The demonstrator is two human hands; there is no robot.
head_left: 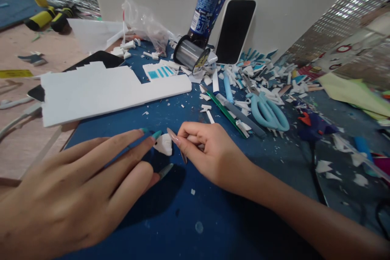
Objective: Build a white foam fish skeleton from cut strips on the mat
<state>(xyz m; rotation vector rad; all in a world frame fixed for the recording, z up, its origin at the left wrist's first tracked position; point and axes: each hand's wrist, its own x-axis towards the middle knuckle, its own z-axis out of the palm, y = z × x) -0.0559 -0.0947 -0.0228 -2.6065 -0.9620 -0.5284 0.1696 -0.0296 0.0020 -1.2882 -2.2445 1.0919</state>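
A small white foam piece (164,144) with a dark dot on its left side is low over the blue mat, between my hands. My left hand (100,174) has its fingers stretched out and apart. One teal-nailed fingertip meets the piece's upper left edge, and the thumb lies below it. At the right edge of the piece, my right hand (210,150) is closed in a pinch, thumb against curled fingers. Whatever is inside that pinch is hidden. A cut white foam board (100,93) lies beyond my left hand.
Behind my right hand lie a green craft knife (228,113), a grey-blue pen (243,115) and light blue scissors (268,111). Foam scraps surround a wire spool (191,54), a bottle (210,6) and a leaning phone (236,30). A dark blue glue gun (315,128) sits right.
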